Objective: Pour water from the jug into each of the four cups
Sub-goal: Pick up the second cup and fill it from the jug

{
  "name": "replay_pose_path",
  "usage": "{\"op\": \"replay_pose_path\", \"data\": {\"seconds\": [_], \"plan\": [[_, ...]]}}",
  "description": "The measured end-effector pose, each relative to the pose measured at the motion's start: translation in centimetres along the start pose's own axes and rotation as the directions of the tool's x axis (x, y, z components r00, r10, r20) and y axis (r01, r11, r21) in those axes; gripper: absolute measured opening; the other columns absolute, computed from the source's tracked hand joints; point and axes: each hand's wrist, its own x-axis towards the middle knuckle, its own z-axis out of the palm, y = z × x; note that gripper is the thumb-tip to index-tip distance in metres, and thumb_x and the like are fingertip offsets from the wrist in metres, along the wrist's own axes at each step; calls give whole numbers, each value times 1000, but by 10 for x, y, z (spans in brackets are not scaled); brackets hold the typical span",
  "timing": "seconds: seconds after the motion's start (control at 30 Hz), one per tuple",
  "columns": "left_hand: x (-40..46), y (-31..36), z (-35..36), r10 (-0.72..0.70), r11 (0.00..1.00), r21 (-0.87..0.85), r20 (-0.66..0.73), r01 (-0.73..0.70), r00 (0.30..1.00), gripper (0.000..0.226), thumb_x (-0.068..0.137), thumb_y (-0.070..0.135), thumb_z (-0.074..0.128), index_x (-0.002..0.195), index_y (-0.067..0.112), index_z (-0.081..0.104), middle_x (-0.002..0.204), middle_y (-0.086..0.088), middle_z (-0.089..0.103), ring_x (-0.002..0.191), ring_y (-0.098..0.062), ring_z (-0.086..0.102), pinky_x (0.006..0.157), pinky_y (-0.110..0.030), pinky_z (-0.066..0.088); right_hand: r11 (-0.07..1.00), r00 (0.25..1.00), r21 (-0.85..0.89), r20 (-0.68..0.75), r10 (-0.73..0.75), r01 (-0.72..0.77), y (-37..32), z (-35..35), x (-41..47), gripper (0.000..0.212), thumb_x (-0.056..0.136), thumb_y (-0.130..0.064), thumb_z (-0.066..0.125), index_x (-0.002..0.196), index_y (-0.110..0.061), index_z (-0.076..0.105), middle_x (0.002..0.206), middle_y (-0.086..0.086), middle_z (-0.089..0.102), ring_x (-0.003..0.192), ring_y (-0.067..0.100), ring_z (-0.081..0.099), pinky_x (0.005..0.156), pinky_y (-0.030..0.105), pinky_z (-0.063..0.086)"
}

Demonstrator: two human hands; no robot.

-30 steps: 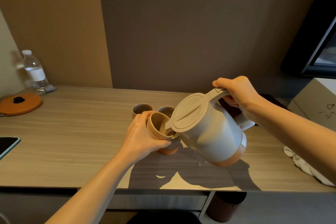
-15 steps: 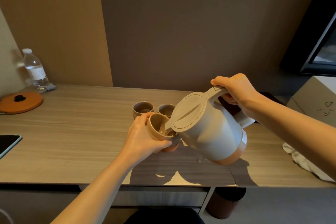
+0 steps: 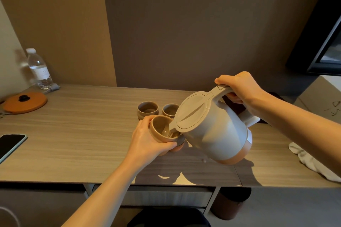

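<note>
My right hand [image 3: 241, 90] grips the handle of a pale grey jug [image 3: 212, 131] with a beige lid and orange base. The jug tilts left, its spout over a tan cup [image 3: 160, 131]. My left hand [image 3: 145, 140] holds that cup tilted toward the spout, lifted just above the desk, and water shows inside it. A fourth cup [image 3: 180, 144] peeks out under the held cup, mostly hidden. Two more cups stand upright behind: one [image 3: 147, 109] on the left, one [image 3: 169, 109] partly behind the jug lid.
On the wooden desk [image 3: 73, 134], a water bottle [image 3: 39, 69] and an orange round lid [image 3: 25, 101] sit far left, a dark phone [image 3: 10, 145] at the left edge, a white cloth [image 3: 310, 160] at the right. A box [image 3: 321, 101] stands at the right.
The jug and the held cup have stayed together, with the jug tipped slightly further. More water shows in the held cup.
</note>
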Motion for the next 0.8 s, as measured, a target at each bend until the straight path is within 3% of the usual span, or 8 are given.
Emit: {"op": "replay_pose_path", "data": {"seconds": [0.3,0.43,0.63,0.8], "plan": [[-4,-1,4,-29,999,-30,-17,29,999,92,48,39,96,125,34,45,125,8,57,114,-13,56,88,-35,56,1000,1000,-12,9,-8,8,-2,0,-1,37,87,-25,59,55,-6,56,56,7,48,53,15,45,56,24,40],[-7,-1,3,-40,997,-63,-15,39,999,90,48,36,96,122,35,45,124,8,58,113,-13,55,89,-36,56,1000,1000,-3,9,-2,2,-2,1,0,40,86,-23,60,49,-9,53,40,-4,46,46,13,42,51,22,38],[-10,-2,2,-51,993,-103,-8,50,999,90,48,34,97,123,31,48,122,8,59,113,-12,56,91,-36,55,1000,1000,-2,22,2,-2,-2,3,1,40,84,-23,61,48,-8,52,34,-7,41,34,7,38,43,19,34],[-12,-4,0,-61,987,-151,11,62,998,88,45,36,96,119,35,49,119,11,60,111,-8,57,91,-35,55,1000,1000,-5,14,10,-9,-2,5,1,39,83,-24,62,49,-8,53,36,-5,42,40,11,39,46,20,36]]}}
